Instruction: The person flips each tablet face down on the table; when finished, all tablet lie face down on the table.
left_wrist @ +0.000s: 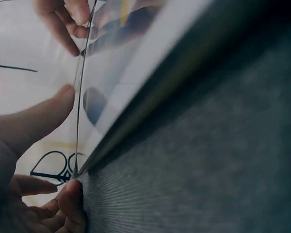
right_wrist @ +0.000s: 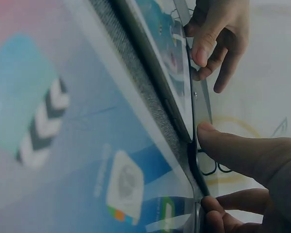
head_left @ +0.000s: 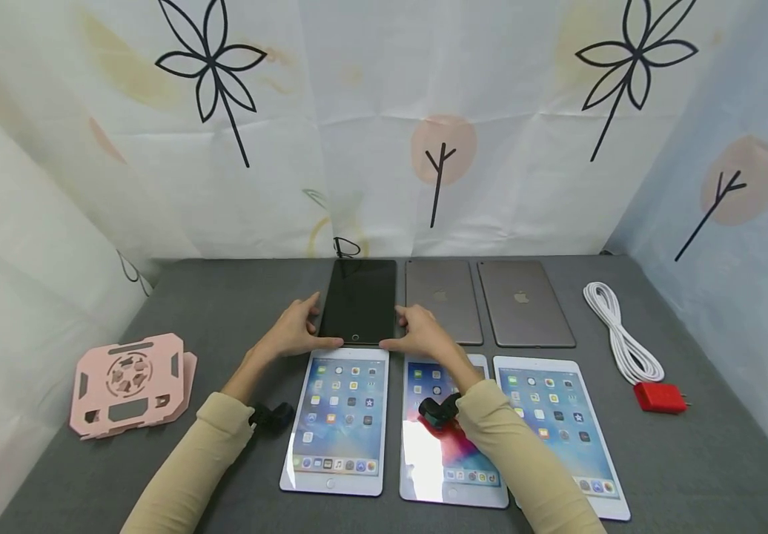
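A tablet with a dark screen (head_left: 359, 300) lies face up at the left end of the back row. My left hand (head_left: 293, 328) holds its lower left corner, thumb along the near edge and bent fingers at the side. The right hand (head_left: 422, 332) holds the lower right corner likewise. Two grey tablets, one in the middle (head_left: 440, 297) and one at the right (head_left: 527, 304), lie back side up in that row. Nearest the hands in the front row is a white tablet (head_left: 337, 415) with its screen lit. In the left wrist view, the left thumb (left_wrist: 43, 116) meets a tablet edge.
Two more lit white tablets, a middle one (head_left: 417, 475) and a right one (head_left: 614, 497), lie partly under the right forearm. A pink case (head_left: 129, 386) is at left. A coiled white cable (head_left: 624, 337) and a red plug (head_left: 660, 398) are at right. Cloth walls enclose the table.
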`<state>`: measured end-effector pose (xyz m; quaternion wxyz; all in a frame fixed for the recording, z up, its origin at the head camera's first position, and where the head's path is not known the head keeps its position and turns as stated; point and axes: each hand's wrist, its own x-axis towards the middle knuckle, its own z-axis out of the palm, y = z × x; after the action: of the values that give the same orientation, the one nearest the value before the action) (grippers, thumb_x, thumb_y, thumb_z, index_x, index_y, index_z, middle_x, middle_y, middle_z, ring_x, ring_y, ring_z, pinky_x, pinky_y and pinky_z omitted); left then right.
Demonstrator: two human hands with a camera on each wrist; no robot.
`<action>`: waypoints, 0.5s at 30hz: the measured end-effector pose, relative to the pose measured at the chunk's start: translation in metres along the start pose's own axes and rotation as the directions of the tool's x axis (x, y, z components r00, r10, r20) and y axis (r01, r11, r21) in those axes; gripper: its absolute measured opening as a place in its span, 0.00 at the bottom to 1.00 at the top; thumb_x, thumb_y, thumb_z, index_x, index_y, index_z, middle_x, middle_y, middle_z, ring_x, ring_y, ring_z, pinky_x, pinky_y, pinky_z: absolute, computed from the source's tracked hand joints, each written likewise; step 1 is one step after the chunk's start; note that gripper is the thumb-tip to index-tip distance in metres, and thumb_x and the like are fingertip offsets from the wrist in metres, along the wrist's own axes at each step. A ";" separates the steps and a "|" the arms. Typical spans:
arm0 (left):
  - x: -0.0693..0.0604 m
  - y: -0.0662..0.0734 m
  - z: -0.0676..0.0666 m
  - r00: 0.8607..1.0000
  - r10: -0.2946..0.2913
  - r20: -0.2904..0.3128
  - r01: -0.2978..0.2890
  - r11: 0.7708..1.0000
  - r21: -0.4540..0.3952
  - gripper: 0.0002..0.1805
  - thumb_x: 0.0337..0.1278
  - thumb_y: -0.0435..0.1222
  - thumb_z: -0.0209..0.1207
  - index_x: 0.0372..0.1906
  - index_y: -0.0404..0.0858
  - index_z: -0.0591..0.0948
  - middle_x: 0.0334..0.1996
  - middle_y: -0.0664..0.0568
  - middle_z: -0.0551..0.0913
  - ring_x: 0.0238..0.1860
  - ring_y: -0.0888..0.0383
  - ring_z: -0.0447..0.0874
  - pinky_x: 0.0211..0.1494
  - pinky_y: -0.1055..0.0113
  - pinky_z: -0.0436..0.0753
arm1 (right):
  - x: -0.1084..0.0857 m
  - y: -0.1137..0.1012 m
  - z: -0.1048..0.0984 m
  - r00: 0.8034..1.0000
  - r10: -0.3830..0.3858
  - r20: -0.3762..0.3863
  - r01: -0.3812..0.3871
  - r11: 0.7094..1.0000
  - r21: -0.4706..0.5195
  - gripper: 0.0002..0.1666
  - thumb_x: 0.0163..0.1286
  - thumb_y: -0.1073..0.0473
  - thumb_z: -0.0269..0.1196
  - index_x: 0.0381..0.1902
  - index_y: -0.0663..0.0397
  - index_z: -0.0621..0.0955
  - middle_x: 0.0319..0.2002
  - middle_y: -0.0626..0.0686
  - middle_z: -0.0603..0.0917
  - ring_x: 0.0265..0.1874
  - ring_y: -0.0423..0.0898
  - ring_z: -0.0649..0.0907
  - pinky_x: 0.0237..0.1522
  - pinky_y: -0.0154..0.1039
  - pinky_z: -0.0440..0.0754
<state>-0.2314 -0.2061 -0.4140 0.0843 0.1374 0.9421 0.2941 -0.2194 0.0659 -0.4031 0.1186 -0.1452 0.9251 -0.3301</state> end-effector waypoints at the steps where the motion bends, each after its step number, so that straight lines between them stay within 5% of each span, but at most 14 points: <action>1: 0.001 -0.001 0.001 1.000 -0.002 0.005 0.002 1.000 0.000 0.61 0.52 0.49 0.75 0.80 0.25 0.51 0.63 0.31 0.73 0.43 0.51 0.78 0.47 0.58 0.79 | 0.001 0.000 0.001 1.000 0.005 -0.003 -0.005 1.000 -0.009 0.51 0.63 0.50 0.75 0.74 0.70 0.66 0.48 0.60 0.80 0.42 0.49 0.73 0.47 0.43 0.74; 8: 0.003 0.000 0.002 1.000 0.012 0.022 -0.012 1.000 0.004 0.61 0.51 0.48 0.75 0.78 0.22 0.51 0.64 0.29 0.72 0.44 0.50 0.77 0.47 0.58 0.79 | 0.005 0.000 0.003 1.000 0.017 -0.011 -0.018 0.998 -0.065 0.49 0.61 0.48 0.76 0.71 0.71 0.70 0.38 0.54 0.70 0.39 0.47 0.67 0.43 0.41 0.67; 15: 0.005 0.000 0.003 0.999 0.024 0.040 -0.025 1.000 0.009 0.59 0.54 0.48 0.73 0.77 0.20 0.54 0.63 0.28 0.72 0.42 0.50 0.77 0.45 0.60 0.79 | 0.005 0.000 0.007 0.999 0.041 -0.014 -0.042 0.997 -0.069 0.51 0.61 0.46 0.76 0.73 0.67 0.69 0.56 0.63 0.76 0.51 0.54 0.72 0.54 0.50 0.77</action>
<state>-0.2356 -0.2030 -0.4163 0.0986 0.1551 0.9399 0.2877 -0.2220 0.0599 -0.4087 0.1144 -0.1277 0.9396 -0.2961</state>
